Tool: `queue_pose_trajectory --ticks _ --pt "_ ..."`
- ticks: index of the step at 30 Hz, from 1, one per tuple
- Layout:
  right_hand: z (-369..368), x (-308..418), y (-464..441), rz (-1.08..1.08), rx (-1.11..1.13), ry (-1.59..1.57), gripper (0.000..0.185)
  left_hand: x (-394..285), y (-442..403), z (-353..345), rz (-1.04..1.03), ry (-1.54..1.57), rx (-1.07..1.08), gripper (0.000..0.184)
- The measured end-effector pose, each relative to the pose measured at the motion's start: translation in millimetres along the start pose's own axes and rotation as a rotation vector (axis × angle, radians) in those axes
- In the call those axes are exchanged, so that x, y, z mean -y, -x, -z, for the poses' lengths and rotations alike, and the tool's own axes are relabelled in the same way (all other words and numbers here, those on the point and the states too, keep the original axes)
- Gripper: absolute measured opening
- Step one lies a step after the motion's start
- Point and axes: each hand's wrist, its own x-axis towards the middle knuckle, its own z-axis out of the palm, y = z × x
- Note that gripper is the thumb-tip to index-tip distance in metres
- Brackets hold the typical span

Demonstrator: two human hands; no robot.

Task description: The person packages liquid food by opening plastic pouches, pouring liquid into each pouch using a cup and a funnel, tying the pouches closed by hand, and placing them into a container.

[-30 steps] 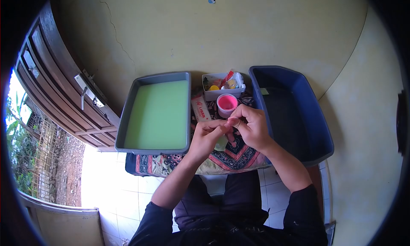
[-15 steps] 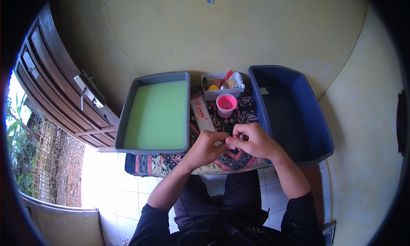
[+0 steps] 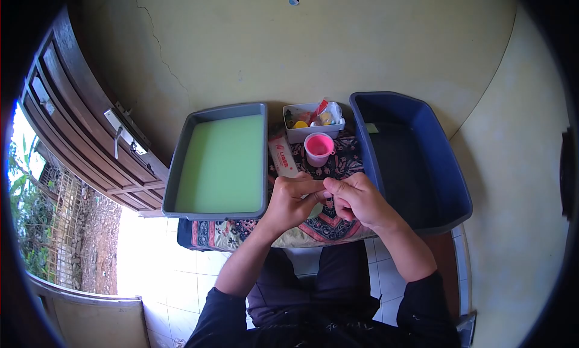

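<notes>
My left hand (image 3: pixel 293 202) and my right hand (image 3: pixel 360 202) meet above the front of the patterned cloth (image 3: pixel 345 228). Both have their fingers pinched together, tips touching near the middle. What lies between the fingertips is hidden or too small to make out. A small pale green piece (image 3: pixel 316 210) shows just below the left fingers; whether it is held or lies on the cloth I cannot tell. Beyond the hands stands a pink cup (image 3: pixel 318 158). Partly behind my left hand lies a white packet with red "LIGER" lettering (image 3: pixel 282 158).
To the left sits a grey tray (image 3: pixel 266 161) of pale green liquid. A deep dark blue tub (image 3: pixel 449 167) stands at right, with a small green piece (image 3: pixel 371 128) inside. A white box (image 3: pixel 313 132) of small items is at the back. A wooden door (image 3: pixel 90 118) stands ajar at left.
My fingers have shifted against each other: the right thumb now lies straight along the left fingertips, and the right fingers are curled lower. The trays, cup and box have stayed put.
</notes>
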Motion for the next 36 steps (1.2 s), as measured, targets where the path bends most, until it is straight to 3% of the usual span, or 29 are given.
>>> queue_pose_trajectory --ticks 6,9,13,15,17,19,21,22,23,25,28,30,32,34,36 --pt "0 5 17 0.091 -0.075 -0.201 0.054 -4 3 -11 -0.088 0.064 -0.073 0.011" --pt "-3 13 25 0.096 -0.077 -0.149 0.056 0 6 -13 -0.187 0.036 -0.088 0.014" --pt "0 5 10 0.054 -0.09 -0.176 0.055 2 9 -15 -0.112 0.023 -0.079 0.012" --pt "7 5 6 0.048 -0.037 -0.109 0.049 8 14 -16 0.209 0.201 -0.146 0.012" --pt "8 9 4 0.303 -0.149 -0.157 0.037 24 19 -15 0.249 0.307 -0.179 0.016" --pt "7 1 2 0.331 -0.141 -0.042 0.027 26 20 -9 0.461 0.513 -0.381 0.02" --pt "7 -14 -1 0.379 -0.135 0.2 0.035 26 19 -8 0.474 0.612 -0.404 0.017" --pt "6 -27 -7 0.344 -0.09 0.334 0.06 24 16 -8 0.464 0.73 -0.462 0.017" --pt "0 -37 -8 0.351 -0.082 0.412 0.065 23 14 -9 0.451 0.847 -0.522 0.016" --pt "-12 -47 -11 0.35 -0.086 0.246 0.06 30 15 -11 0.445 0.876 -0.493 0.016" --pt "-4 -51 -20 0.312 -0.084 0.257 0.05 33 15 -17 0.44 0.988 -0.524 0.016" --pt "-2 -53 -22 0.275 -0.07 0.165 0.043 31 13 -19 0.321 1.157 -0.533 0.017" --pt "1 -56 -25 0.238 -0.058 0.073 0.035 22 9 -18 0.377 1.059 -0.519 0.019" --pt "7 -56 -29 0.332 -0.18 0.242 0.026 14 5 -16 0.428 0.96 -0.505 0.022" --pt "15 -41 -24 0.229 -0.164 0.192 0.023 13 4 -12 0.486 0.774 -0.326 0.024"
